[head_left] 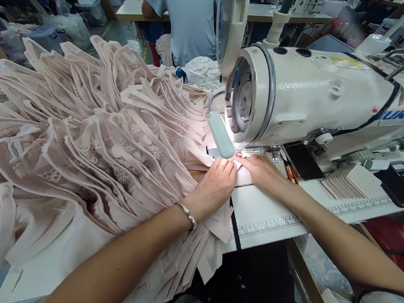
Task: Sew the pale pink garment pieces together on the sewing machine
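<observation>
At the white sewing machine (301,89), a pale pink garment piece (243,175) lies under the needle area. My left hand (219,180), with a ring and a bracelet at the wrist, is closed on the piece, fingers bunched at its edge. From the other side, my right hand (262,171) grips the same piece close to the presser foot; some of its fingers are hidden beneath the machine head. A grey-green lamp (221,135) hangs right above my fingertips and covers part of the needle area. Beside my left arm spreads a big heap of pink lace-trimmed garments (118,148).
Right of my hand lie orange-handled snips (288,171), a dark phone (303,160) and a stack of beige swatches (351,181). A ruler strip (269,225) runs along the table's front edge. A person in a blue shirt (193,23) sits ahead.
</observation>
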The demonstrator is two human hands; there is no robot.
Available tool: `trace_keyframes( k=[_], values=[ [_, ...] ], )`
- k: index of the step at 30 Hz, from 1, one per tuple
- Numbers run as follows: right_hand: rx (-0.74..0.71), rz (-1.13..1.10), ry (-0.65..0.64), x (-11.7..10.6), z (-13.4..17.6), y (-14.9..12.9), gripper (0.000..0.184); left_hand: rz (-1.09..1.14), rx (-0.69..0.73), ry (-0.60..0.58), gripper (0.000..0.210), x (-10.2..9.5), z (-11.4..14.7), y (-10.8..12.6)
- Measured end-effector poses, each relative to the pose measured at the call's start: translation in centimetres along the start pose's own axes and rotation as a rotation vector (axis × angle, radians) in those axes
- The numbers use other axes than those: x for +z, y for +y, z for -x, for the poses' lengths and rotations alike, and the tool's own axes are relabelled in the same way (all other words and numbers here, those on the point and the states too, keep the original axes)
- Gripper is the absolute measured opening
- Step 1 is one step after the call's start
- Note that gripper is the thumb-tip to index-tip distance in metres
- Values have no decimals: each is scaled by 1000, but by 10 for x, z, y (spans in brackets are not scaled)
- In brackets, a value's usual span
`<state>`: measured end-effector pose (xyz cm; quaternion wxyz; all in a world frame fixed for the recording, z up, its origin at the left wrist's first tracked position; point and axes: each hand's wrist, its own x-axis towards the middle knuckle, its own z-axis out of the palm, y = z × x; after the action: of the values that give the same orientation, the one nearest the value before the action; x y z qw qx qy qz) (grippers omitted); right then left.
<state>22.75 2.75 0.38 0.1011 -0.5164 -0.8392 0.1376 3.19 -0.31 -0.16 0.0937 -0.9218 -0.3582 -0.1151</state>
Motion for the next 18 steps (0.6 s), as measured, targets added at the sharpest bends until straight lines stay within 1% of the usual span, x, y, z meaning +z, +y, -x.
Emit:
trace_keyframes(
  k=[3,6,8,11,13,15,18],
  values=[
    [-6,52,-5,1,1,0,45,-47,12,30,39,-3,1,-2],
    [4,83,28,4,4,3,45,-78,58,24,33,-8,2,-14],
    [-42,42,64,6,7,5,45,-71,62,9,32,-11,3,-25],
    [-152,-9,99,9,12,6,47,-4,54,28,27,-13,5,-38],
    [-186,13,118,9,14,5,49,31,66,44,25,-13,6,-41],
    [-204,49,126,9,15,4,51,19,75,53,26,-13,6,-40],
    [-225,82,149,9,16,3,49,-11,92,27,29,-13,4,-37]
  ],
)
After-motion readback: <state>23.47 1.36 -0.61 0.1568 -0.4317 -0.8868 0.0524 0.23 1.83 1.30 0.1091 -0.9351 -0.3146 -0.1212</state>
